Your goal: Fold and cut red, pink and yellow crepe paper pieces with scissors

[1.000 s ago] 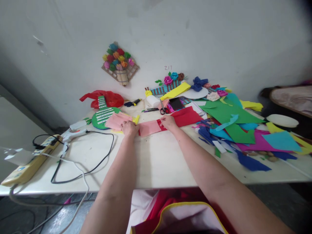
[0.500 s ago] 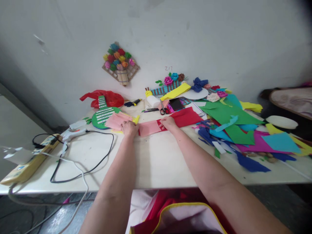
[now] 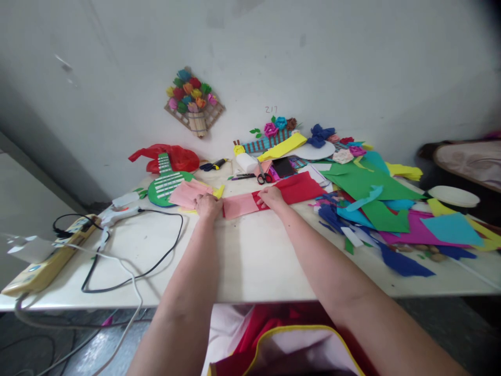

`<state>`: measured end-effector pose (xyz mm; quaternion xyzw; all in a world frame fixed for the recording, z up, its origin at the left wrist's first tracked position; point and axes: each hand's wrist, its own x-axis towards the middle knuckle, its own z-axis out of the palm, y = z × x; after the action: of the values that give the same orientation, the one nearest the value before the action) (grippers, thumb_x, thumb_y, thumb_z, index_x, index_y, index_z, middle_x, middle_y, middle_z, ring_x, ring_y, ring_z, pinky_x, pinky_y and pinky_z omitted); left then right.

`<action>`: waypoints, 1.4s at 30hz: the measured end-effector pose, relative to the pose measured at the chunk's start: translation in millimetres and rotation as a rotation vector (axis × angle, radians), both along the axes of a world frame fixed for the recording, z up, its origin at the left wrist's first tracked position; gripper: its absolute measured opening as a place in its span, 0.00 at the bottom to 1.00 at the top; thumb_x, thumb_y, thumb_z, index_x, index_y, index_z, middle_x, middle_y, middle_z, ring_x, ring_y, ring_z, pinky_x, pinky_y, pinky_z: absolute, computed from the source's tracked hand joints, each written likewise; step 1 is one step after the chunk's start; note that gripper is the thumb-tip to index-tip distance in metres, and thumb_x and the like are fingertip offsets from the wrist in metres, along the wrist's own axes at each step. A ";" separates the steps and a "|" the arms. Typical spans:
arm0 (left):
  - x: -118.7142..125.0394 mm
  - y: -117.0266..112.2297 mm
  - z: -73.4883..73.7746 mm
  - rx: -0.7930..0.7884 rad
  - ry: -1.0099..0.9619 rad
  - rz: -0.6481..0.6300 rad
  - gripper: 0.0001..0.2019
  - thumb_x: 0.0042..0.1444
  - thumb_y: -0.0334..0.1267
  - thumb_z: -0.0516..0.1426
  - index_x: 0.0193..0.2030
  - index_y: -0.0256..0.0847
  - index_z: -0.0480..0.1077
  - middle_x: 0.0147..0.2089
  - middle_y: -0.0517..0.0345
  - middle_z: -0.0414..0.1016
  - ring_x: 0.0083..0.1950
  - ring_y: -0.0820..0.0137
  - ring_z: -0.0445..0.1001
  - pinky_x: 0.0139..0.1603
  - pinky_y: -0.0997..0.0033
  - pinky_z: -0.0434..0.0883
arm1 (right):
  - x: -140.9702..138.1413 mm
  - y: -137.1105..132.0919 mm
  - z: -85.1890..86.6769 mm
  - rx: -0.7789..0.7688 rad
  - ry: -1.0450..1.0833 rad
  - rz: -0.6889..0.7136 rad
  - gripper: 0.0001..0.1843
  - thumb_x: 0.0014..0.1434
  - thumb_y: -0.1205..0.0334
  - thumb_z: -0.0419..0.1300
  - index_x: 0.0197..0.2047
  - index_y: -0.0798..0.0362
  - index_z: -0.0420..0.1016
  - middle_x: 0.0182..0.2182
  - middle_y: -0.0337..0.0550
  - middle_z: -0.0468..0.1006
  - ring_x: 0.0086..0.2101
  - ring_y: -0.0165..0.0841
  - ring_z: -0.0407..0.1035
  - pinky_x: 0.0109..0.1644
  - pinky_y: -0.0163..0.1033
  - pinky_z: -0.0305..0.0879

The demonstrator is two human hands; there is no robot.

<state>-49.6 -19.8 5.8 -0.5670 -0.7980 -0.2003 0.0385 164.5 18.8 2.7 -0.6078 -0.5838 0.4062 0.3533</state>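
Observation:
A pink paper strip lies flat on the white table, stretched between both hands. My left hand is closed over its left end, fingers curled down onto the paper. My right hand presses its fingers together on the right end, where the pink strip meets a red paper sheet. More pink paper lies just left of my left hand, partly over a green paper guitar.
Scissors, a pen and a white roll lie behind the strip. A heap of coloured paper scraps covers the right side. A glue gun, black cable and yellow power strip sit left. A red bag rests by the wall.

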 end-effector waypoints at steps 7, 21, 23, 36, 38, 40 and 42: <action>0.1 -0.6 1.0 -0.006 -0.012 -0.002 0.16 0.47 0.46 0.50 0.33 0.42 0.76 0.44 0.48 0.74 0.54 0.55 0.60 0.55 0.56 0.53 | -1.9 0.6 -3.6 0.003 0.048 0.016 0.04 0.52 0.69 0.56 0.29 0.59 0.71 0.16 0.41 0.75 0.11 0.25 0.64 0.14 0.26 0.56; 1.2 -2.9 3.3 -0.021 -0.021 -0.003 0.17 0.47 0.46 0.49 0.35 0.42 0.76 0.46 0.48 0.73 0.55 0.54 0.59 0.56 0.55 0.52 | -1.7 -0.7 -3.0 -0.033 0.099 0.049 0.04 0.53 0.69 0.56 0.29 0.59 0.70 0.15 0.40 0.74 0.10 0.24 0.62 0.14 0.27 0.56; 1.3 -2.9 3.3 -0.021 -0.019 -0.002 0.17 0.47 0.46 0.49 0.35 0.42 0.75 0.46 0.48 0.73 0.55 0.54 0.59 0.56 0.55 0.52 | -1.5 -0.5 -3.2 -0.032 0.092 0.054 0.03 0.53 0.69 0.56 0.29 0.59 0.70 0.15 0.40 0.74 0.10 0.24 0.62 0.14 0.27 0.56; 1.1 -4.2 3.8 -0.030 -0.005 -0.002 0.18 0.47 0.49 0.50 0.34 0.44 0.76 0.47 0.50 0.73 0.54 0.54 0.60 0.55 0.55 0.54 | -1.7 -1.5 -2.0 -0.037 0.083 0.055 0.03 0.52 0.69 0.57 0.29 0.60 0.71 0.17 0.42 0.75 0.11 0.24 0.63 0.15 0.28 0.58; 1.0 -4.1 3.7 -0.029 -0.003 -0.005 0.19 0.47 0.51 0.49 0.34 0.44 0.76 0.47 0.50 0.73 0.54 0.54 0.60 0.55 0.54 0.54 | -1.7 -1.5 -2.3 -0.035 0.083 0.053 0.03 0.51 0.69 0.57 0.29 0.60 0.71 0.17 0.42 0.75 0.11 0.24 0.63 0.15 0.27 0.58; 0.9 -3.9 3.5 -0.026 0.000 -0.010 0.20 0.48 0.52 0.48 0.34 0.44 0.76 0.47 0.50 0.73 0.54 0.53 0.60 0.54 0.53 0.54 | -1.9 -1.7 -2.3 -0.040 0.088 0.045 0.03 0.51 0.69 0.57 0.29 0.60 0.71 0.16 0.41 0.75 0.11 0.24 0.62 0.15 0.27 0.57; 1.0 -3.8 3.4 -0.023 -0.004 -0.007 0.21 0.48 0.54 0.48 0.34 0.44 0.76 0.47 0.49 0.73 0.54 0.53 0.60 0.55 0.53 0.54 | -2.2 -2.1 -1.9 -0.048 0.093 0.041 0.03 0.51 0.69 0.57 0.29 0.60 0.71 0.16 0.41 0.74 0.10 0.24 0.62 0.15 0.27 0.57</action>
<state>-48.6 -23.6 9.2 -0.5699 -0.7983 -0.1926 0.0296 162.3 16.8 0.8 -0.5844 -0.5690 0.4551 0.3572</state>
